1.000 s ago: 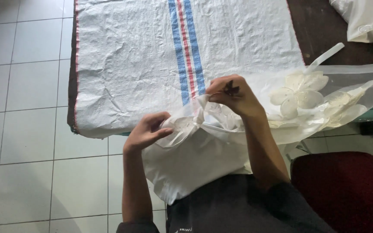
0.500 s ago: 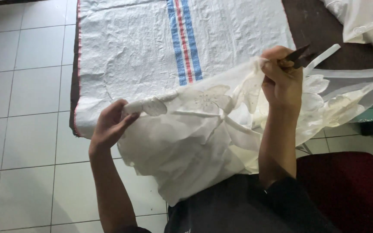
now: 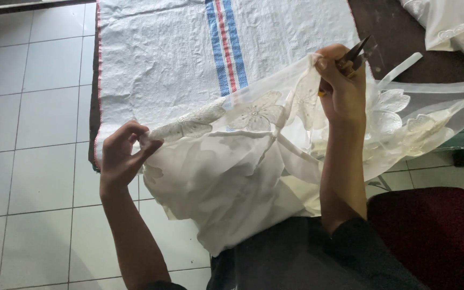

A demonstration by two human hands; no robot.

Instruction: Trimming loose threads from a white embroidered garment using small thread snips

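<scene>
Stretching across the view, a sheer white embroidered cloth (image 3: 253, 156) with raised flower motifs hangs taut between both hands above the table (image 3: 393, 32), where a white woven sack (image 3: 162, 53) with blue and red stripes lies. Its long edge runs from lower left up to upper right. Left hand (image 3: 122, 158) pinches the low corner shut; right hand (image 3: 342, 86) grips the high end together with small dark snips (image 3: 355, 52), tips pointing up-right.
</scene>
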